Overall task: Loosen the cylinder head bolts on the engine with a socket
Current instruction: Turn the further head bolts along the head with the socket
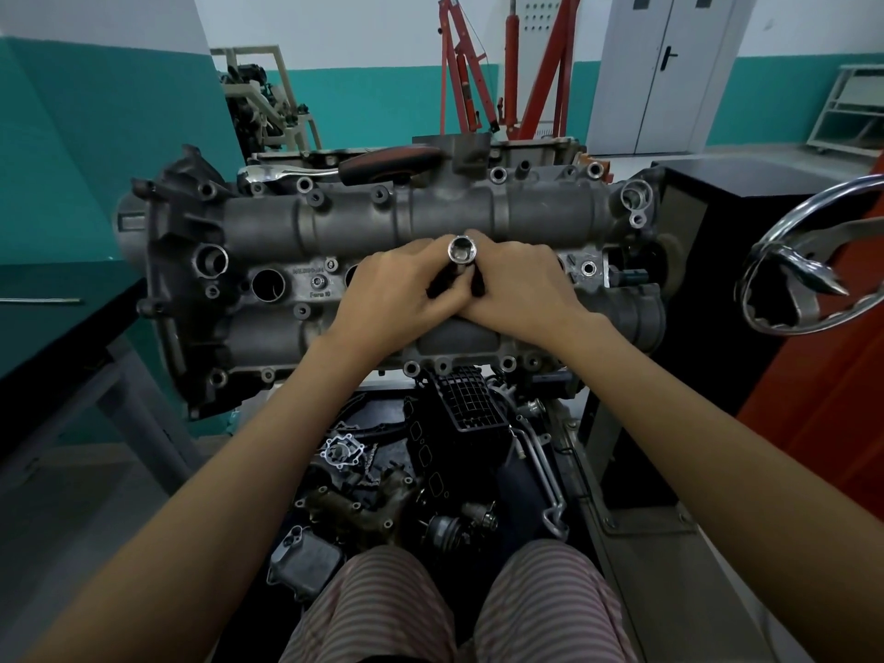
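A grey cylinder head (296,222) lies across the engine stand in front of me. Over its middle, my left hand (397,294) and my right hand (521,284) meet, fingers curled round a chrome socket (462,249) whose open end faces up toward me. A dark shaft below the socket is mostly hidden by the fingers. A ratchet (335,172) with a chrome head and red-black handle rests on the far edge of the head. Bolts (317,281) sit in recesses along the head's centre.
A chrome steering-wheel-like handle (808,260) juts in at the right beside a black and orange cabinet (746,193). Loose engine parts (430,471) fill a tray below the head. A red engine crane (478,79) stands behind. A dark table (57,318) is at the left.
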